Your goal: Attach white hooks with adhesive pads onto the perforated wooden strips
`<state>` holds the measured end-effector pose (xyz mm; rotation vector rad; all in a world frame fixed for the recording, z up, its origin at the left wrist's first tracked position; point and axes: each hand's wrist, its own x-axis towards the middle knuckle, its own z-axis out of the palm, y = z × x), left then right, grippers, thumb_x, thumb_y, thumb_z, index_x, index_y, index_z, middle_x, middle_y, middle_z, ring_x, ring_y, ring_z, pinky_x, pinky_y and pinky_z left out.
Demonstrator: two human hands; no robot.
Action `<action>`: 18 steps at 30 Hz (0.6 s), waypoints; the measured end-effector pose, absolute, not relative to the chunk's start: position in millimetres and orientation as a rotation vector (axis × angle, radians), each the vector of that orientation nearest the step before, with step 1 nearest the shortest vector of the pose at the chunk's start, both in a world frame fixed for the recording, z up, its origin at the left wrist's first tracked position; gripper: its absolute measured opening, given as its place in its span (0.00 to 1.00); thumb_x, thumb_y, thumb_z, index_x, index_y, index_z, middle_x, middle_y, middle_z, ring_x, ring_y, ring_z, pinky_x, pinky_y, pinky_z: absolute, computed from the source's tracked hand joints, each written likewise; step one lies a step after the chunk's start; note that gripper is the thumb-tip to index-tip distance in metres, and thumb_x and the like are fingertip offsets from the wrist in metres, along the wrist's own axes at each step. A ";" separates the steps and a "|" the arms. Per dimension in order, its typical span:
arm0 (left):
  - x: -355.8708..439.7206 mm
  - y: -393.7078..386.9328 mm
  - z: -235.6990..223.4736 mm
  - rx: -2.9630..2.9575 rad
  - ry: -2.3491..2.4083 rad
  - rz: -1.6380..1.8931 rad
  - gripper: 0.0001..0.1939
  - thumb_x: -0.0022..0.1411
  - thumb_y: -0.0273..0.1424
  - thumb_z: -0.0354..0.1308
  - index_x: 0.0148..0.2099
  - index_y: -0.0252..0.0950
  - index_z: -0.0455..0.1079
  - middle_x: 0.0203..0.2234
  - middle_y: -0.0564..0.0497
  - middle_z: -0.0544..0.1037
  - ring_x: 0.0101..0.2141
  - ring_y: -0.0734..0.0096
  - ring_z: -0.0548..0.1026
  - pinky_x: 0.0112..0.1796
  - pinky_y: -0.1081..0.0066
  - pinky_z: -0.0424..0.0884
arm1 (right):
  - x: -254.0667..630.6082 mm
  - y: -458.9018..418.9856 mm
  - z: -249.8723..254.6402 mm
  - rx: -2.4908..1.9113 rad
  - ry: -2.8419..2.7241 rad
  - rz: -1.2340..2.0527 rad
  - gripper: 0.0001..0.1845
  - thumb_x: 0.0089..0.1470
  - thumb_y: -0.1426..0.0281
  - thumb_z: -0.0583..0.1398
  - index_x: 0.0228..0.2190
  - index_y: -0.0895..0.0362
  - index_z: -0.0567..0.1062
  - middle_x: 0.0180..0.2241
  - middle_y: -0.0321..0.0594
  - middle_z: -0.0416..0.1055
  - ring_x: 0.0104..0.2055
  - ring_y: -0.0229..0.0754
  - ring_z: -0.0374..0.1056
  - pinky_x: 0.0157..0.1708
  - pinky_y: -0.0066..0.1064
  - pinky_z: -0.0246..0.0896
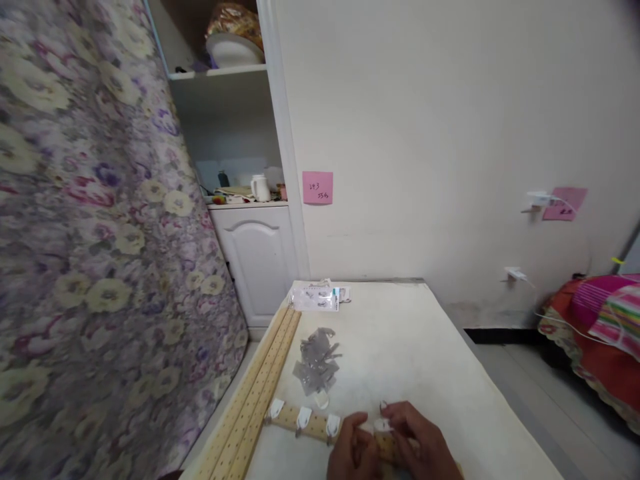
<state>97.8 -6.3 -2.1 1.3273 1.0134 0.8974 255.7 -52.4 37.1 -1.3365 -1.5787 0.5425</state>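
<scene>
Partial progress: white pieces [303,419] along a short perforated strip [290,417]

Beginning at the left edge of the worktop [410,340]: long perforated strips [250,413], lying side by side along this edge, from the near side almost to the far left corner. At that same corner, a transparent packet [315,299], close to the far edge and to the wall [370,240] behind.

Just right of the long strips, near the near edge: the short perforated strip, lying crosswise and passing under both hands. On its left part, three white pieces in a row, apparently done. Above them, towards the middle of the left edge, a heap of grey plastic packets [317,363], and just below the heap a loose white piece [321,400], not on the strip; probably remaining, to judge from this position.

Next, the left hand [353,447], with fingers bent narrowly over the strip; firm grip or only touch, cannot tell. Then a fourth white piece [383,425] at the strip, between the hands, probably not finished. Right of it, the right hand [417,440], with fingers narrow and curved at this piece; exact grip, cannot tell.

For moving: little room on the left, between strips and heap; much more towards the right edge and the far right corner.
</scene>
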 end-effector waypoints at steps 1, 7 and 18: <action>100.8 -4.2 1.9 1.313 1.003 0.891 0.25 0.49 0.43 0.57 0.48 0.38 0.62 0.27 0.55 0.69 0.19 0.77 0.68 0.20 0.75 0.60 | 256.7 -54.2 37.4 -1.286 -1.635 0.493 0.05 0.54 0.73 0.51 0.32 0.53 0.67 0.39 0.41 0.74 0.43 0.39 0.71 0.42 0.26 0.66; 103.3 -4.6 39.1 1.392 1.004 0.872 0.15 0.49 0.34 0.57 0.41 0.36 0.67 0.30 0.54 0.71 0.23 0.77 0.66 0.28 0.73 0.65 | 261.4 -58.7 39.5 -1.159 -1.736 0.321 0.08 0.52 0.77 0.52 0.31 0.52 0.66 0.38 0.39 0.74 0.40 0.36 0.72 0.39 0.23 0.67; 107.1 -6.4 21.8 1.543 1.076 1.028 0.09 0.50 0.37 0.58 0.26 0.35 0.68 0.19 0.56 0.65 0.23 0.75 0.62 0.26 0.75 0.58 | 262.8 -63.4 48.6 -1.234 -1.319 0.973 0.15 0.53 0.56 0.54 0.36 0.54 0.69 0.29 0.37 0.68 0.30 0.39 0.66 0.33 0.30 0.65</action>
